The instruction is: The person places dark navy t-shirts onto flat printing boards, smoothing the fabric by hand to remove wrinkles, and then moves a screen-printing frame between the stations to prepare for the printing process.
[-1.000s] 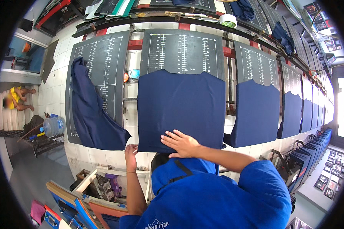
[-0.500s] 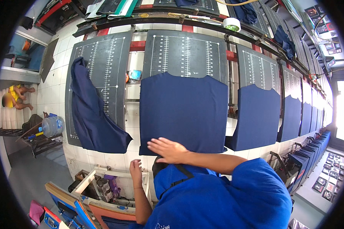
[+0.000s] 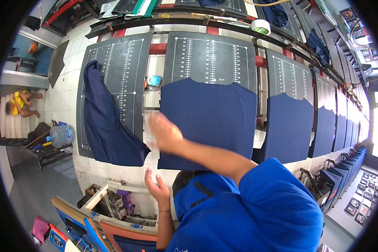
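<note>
A navy fabric panel [image 3: 208, 122] with a curved neckline lies flat over the lower part of a dark printing board [image 3: 210, 54] with white ruler marks. My right hand [image 3: 166, 132], blurred by motion, is over the panel's left edge and the gap beside it, fingers stretched out and nothing held. My left hand [image 3: 158, 189] is raised below the panel's lower left corner, empty, fingers apart. On the board to the left [image 3: 132, 63], another navy fabric piece [image 3: 107, 122] lies bunched and folded, its lower right tip near my right hand.
More boards with navy panels [image 3: 287, 126] run off to the right. A dark rail [image 3: 178, 21] with a tape roll [image 3: 261, 27] crosses behind. Framed screens [image 3: 73, 222] and a pale frame [image 3: 101, 197] stand at lower left. Far left are a water jug [image 3: 62, 135] and a seated person [image 3: 22, 103].
My right hand has swept up and left from the panel's lower edge to its left side. My left hand has turned and its fingers have spread. The view has shifted slightly.
</note>
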{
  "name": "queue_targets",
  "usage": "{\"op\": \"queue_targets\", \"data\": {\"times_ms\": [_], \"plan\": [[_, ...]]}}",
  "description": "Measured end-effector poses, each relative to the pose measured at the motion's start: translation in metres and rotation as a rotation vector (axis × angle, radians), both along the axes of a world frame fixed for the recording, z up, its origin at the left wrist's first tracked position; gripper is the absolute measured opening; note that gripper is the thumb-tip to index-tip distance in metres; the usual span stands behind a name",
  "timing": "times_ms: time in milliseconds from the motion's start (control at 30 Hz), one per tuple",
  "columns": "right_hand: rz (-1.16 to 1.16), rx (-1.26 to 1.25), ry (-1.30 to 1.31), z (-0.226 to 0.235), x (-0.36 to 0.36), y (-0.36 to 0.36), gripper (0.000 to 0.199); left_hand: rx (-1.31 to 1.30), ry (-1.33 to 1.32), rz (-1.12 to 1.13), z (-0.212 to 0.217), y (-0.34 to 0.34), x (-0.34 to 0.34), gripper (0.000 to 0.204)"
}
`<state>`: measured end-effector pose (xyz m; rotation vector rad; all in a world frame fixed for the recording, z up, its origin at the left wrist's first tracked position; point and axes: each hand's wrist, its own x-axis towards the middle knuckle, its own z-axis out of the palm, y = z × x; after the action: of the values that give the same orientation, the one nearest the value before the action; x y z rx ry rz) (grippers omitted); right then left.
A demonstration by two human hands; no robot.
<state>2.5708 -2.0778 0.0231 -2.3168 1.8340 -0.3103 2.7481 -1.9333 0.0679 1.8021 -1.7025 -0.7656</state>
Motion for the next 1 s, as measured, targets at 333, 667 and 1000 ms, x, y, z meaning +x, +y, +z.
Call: {"op": "queue_targets", "data": {"times_ms": [333, 667, 1000], "plan": [[-0.313, 0.117, -0.134, 0.056, -0.202, -0.001, 0.074, -0.066, -0.369, -0.588, -0.026, -0.029, -0.079, 0.074], [0.225, 0.221, -0.108, 0.015, -0.134, 0.222, 0.085, -0.358, -0.539, -0.673, -0.043, -0.171, -0.214, 0.072], [-0.506, -0.101, 0.037, 0.007, -0.319, 0.075, 0.078, -0.188, -0.363, -1.098, -0.025, -0.078, -0.268, 0.074]]}}
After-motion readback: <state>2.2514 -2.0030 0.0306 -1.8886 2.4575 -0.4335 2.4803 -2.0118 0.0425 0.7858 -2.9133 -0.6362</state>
